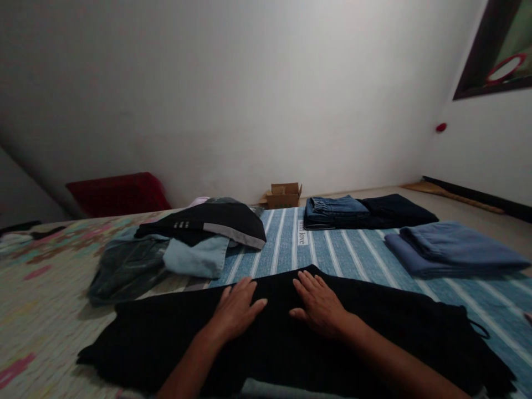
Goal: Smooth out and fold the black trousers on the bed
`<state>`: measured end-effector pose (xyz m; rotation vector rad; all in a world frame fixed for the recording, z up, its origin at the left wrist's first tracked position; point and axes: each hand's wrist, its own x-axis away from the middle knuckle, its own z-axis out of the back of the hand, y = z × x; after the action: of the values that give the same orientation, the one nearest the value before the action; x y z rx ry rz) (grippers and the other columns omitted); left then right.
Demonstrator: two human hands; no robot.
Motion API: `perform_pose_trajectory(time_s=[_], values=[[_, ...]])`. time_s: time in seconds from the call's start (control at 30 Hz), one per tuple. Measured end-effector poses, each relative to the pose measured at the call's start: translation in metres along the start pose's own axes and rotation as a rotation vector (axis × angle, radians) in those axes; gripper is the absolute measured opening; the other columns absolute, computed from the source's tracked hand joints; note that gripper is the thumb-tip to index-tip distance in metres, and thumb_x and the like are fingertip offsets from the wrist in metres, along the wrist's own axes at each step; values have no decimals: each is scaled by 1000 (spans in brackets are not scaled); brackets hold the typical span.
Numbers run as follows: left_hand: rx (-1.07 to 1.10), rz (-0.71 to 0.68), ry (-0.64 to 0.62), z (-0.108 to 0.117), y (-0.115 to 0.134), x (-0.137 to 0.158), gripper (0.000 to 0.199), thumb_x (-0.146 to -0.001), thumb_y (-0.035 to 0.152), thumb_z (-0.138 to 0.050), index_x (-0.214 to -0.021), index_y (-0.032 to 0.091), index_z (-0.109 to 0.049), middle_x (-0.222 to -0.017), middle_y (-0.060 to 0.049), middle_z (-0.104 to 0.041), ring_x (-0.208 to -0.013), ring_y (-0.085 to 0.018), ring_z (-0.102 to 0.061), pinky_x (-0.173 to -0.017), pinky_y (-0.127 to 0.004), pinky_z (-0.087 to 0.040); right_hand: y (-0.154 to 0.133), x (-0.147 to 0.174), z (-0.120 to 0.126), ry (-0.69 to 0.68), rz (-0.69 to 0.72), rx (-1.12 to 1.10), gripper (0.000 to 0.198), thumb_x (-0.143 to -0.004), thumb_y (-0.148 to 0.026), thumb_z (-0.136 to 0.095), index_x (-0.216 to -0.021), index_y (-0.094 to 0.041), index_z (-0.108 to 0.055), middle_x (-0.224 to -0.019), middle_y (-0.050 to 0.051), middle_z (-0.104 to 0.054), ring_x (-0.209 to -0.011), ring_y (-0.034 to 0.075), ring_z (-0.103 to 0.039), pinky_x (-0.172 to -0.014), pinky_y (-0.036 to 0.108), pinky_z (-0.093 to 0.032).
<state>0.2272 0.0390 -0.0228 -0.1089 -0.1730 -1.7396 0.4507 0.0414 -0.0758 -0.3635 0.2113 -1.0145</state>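
Observation:
A pair of black pants (386,327) lies spread sideways across the bed, with a drawstring loop showing at its right end. My left hand (236,310) rests flat on the black cloth near the middle, fingers extended. Close by on the right, my right hand (318,302) also lies on the fabric, its fingertips near the far edge. Neither hand grips anything. The near edge of the pants runs partly behind my forearms and out of the picture.
Beyond my left hand is a loose heap of clothes (199,227). Folded jeans (338,209), folded dark pants (397,209) and folded blue pants (455,249) sit on the striped blue sheet (286,244). A cardboard box (285,195) stands past the bed's far edge, by the wall.

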Motion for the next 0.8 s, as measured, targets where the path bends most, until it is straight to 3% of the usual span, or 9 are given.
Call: perform_pose_trajectory(time_s=[0.1, 0.17, 0.33, 0.53, 0.8], values=[[41, -270, -58, -2, 48, -19, 51, -86, 42, -39, -128, 14, -49, -142, -14, -40, -134, -25, -32, -108, -42, -26, 12, 19, 4, 24, -60, 22, 72, -88, -54, -42, -142, -7, -30, -150, 18, -19, -139, 29, -11, -112, 46, -12], [26, -392, -27, -7, 77, -34, 44, -86, 36, -42, -123, 16, -53, -136, -12, -49, -128, -24, -41, -104, -39, -33, 21, 32, 5, 50, -91, 37, 70, -88, -52, -43, -141, -8, -33, -149, 18, -21, -138, 30, -13, -112, 46, -13], [2, -406, 94, -16, 121, -80, 27, -84, 20, -43, -105, 16, -60, -107, -12, -64, -103, -24, -59, -89, -36, -44, 38, 57, 4, 98, -149, 58, 70, -86, -53, -46, -140, -9, -37, -148, 17, -24, -138, 29, -15, -112, 47, -13], [-11, -438, 212, -37, 134, -131, 24, -87, 20, -45, -106, 15, -58, -116, -11, -59, -112, -22, -51, -98, -35, -38, 56, 69, -2, 90, -211, 23, 73, -87, -57, -43, -141, -9, -34, -149, 17, -21, -138, 29, -12, -112, 47, -11], [2, -369, 243, -69, 118, -152, 37, -95, 28, -28, -118, 15, -53, -133, -11, -50, -128, -22, -39, -106, -38, -29, 64, 70, -6, 48, -271, -58, 77, -86, -62, -38, -143, -12, -28, -151, 15, -14, -139, 29, -6, -112, 48, -8]])
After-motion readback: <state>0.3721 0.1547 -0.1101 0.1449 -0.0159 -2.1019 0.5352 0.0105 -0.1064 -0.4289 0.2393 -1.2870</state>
